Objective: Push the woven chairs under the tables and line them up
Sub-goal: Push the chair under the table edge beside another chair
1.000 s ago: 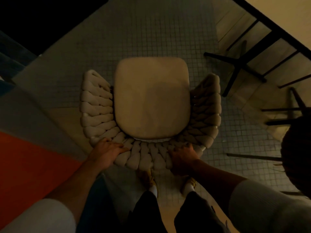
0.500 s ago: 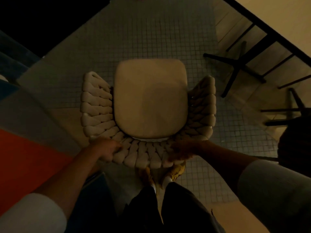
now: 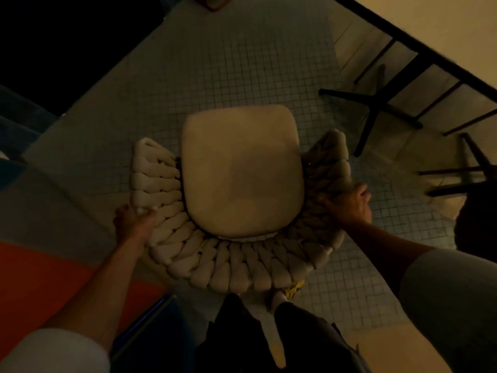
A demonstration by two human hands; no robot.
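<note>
Cushion [image 3: 242, 176] in woven chair [image 3: 236, 267] | left hand [image 3: 131, 222], right hand [image 3: 349, 205] grip it

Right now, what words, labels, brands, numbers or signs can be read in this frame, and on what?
None. No text shows on the woven chair, its seat cushion, the tiled floor, the table top or the orange surface; the picture is dim and slightly blurred.

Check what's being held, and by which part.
The woven chair, by its braided backrest: left hand grips the left rear curve, right hand the right side.
</note>
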